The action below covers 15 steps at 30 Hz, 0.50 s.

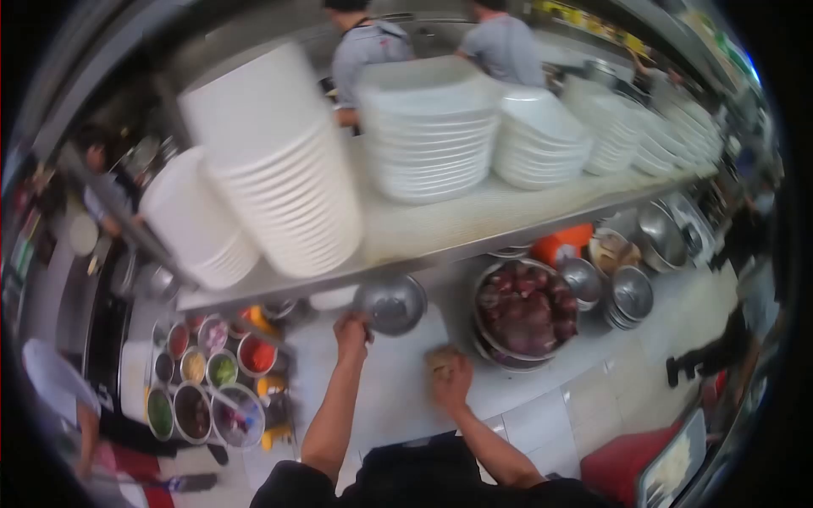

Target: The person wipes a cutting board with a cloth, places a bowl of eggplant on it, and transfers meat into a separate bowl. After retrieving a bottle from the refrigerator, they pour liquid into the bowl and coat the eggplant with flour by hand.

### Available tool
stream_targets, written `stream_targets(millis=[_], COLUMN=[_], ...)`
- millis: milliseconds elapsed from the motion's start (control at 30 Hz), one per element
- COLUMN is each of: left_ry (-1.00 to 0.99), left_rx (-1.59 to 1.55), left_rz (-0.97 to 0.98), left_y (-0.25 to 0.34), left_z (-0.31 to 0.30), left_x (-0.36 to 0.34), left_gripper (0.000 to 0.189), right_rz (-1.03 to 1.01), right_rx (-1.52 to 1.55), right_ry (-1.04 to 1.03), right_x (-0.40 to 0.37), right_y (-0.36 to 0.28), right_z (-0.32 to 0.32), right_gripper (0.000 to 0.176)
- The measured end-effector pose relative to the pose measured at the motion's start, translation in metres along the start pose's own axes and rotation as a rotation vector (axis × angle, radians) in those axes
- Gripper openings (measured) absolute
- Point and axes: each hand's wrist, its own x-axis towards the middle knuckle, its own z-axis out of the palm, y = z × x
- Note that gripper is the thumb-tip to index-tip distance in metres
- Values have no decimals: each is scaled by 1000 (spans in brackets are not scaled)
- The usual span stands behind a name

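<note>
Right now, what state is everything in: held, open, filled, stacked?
Small bowl: open side up, no food visible inside.
Left hand: fingers closed at the small bowl's rim.
Right hand: on a brown item too blurred to identify.
Big bowl: heaped with dark red pieces.
White dishes: stacked.
Tubs: open, filled.

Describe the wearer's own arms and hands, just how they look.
The left hand and right hand are bare, with no gloves. Both forearms are uncovered, and no watch or band shows on either wrist. Dark, near-black sleeves end around the elbows, matching the dark clothing on the body. Small details such as rings are too blurred to tell.
</note>
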Motion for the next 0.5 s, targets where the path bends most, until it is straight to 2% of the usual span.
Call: stream_targets(millis=[33,67,133,167,200,233,267,300,333,367,400,500], left_ry=[26,68,140,166,237,313,317,380,391,401,500,607], left_rx=[-37,-59,72,66,175,290,176,163,102,46,29,-48], left_rz=[26,36,160,229,376,513,365,362,479,598,653,776], left_y=[16,25,44,58,57,57,94,100,106,112,130,144], left_z=[-29,-62,-126,-147,-174,-202,-203,-222,-239,-251,-250,-302], left_x=[-33,-55,-93,-113,-119,-125,-161,-173,-179,-184,-201,-206], left_gripper=[9,9,14,14,13,13,7,7,8,12,22,29], right_rz=[41,11,236,182,137,-50,-240,-403,-566,-597,-629,-671], right_rx=[162,172,744,838,934,897,863,833,801,776,749,876], right_ry=[98,60,82,5,-92,-198,-300,-368,-403,-501,-598,-722], right_x=[6,13,30,32,28,23,14,2,-12,-31,-48,-74], right_y=[-7,-34,-120,-162,-203,-240,-277,-315,-350,-375,-395,-445], right_z=[3,0,-20,-24,-23,-16,-3,16,35,53,69,98], right_gripper=[41,41,37,35,33,35,36,39,41,44,48,47])
